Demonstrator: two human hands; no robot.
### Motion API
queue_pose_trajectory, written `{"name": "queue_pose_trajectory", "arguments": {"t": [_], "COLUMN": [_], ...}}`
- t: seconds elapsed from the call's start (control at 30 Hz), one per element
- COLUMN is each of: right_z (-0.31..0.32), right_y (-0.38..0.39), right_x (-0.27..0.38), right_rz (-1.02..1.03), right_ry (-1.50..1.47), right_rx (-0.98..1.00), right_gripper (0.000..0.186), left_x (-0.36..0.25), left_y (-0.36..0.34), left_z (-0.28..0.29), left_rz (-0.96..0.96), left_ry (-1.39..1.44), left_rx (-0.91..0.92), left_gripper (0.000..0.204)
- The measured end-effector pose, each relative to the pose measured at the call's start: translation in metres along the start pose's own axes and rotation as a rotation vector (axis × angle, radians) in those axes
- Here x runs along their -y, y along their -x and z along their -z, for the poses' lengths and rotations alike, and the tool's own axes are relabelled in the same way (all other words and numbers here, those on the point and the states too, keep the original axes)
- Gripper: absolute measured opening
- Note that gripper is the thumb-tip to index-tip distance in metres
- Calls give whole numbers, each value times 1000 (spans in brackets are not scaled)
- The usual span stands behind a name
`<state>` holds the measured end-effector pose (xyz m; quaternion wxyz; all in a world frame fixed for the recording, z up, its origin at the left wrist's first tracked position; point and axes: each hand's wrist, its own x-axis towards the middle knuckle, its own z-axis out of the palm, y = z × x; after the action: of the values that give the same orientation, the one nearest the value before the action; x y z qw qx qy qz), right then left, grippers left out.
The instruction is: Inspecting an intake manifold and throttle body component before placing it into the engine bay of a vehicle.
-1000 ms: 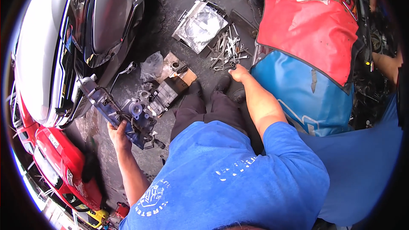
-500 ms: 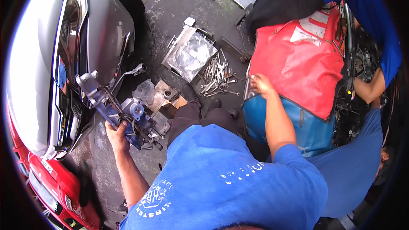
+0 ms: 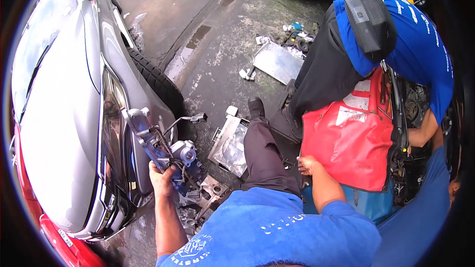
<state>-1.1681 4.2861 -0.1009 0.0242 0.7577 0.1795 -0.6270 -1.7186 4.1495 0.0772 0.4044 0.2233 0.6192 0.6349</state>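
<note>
My left hand [image 3: 162, 179] is closed around the lower end of a metal engine part [image 3: 170, 152]. The part is grey, with a round port, dark wiring and a dangling connector, and is held up beside the silver car's front. My right hand [image 3: 308, 165] is at the left edge of the red fender cover [image 3: 349, 143]. Its fingers are loosely bent and apart, with nothing visible in them; whether it touches the cover I cannot tell. One of my legs [image 3: 262, 153] stretches forward past a silver metal box [image 3: 230, 146] on the floor.
The silver car [image 3: 59, 113] stands close on the left, a red car [image 3: 64, 242] behind it. At right, a co-worker in a dark cap [image 3: 371, 24] leans over an engine bay [image 3: 418, 104]; another person's blue sleeve [image 3: 420, 202] is nearer. A metal sheet [image 3: 278, 63] lies ahead.
My view has lifted toward the far floor, showing more of the co-worker. One leg has come forward beside the metal box. The engine part stays in my left hand; my right hand's fingers are more bent.
</note>
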Motion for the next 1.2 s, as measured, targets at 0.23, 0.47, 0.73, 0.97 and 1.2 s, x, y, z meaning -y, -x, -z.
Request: {"name": "queue_pose_trajectory", "arguments": {"t": [0.23, 0.47, 0.73, 0.97, 1.2], "right_z": [-35, -28, -59, -137, -246], "right_y": [-67, -233, -263, -252, -246], "right_x": [235, 503, 714, 922, 1165], "right_rz": [226, 280, 361, 468, 619], "right_ry": [395, 335, 278, 448, 410], "right_rx": [-15, -210, -12, 127, 95], "right_gripper": [40, 34, 22, 29, 35], "left_x": [8, -8, -37, -100, -149], "left_y": [-150, -385, -569, -712, -949], "left_z": [-97, -233, -296, -303, -282], "left_rz": [-130, -180, -150, -180, -140], "left_ry": [139, -57, -30, -71, -302], "left_rx": [-57, -179, -356, -464, -521], "left_gripper": [54, 52, 56, 53, 53]}}
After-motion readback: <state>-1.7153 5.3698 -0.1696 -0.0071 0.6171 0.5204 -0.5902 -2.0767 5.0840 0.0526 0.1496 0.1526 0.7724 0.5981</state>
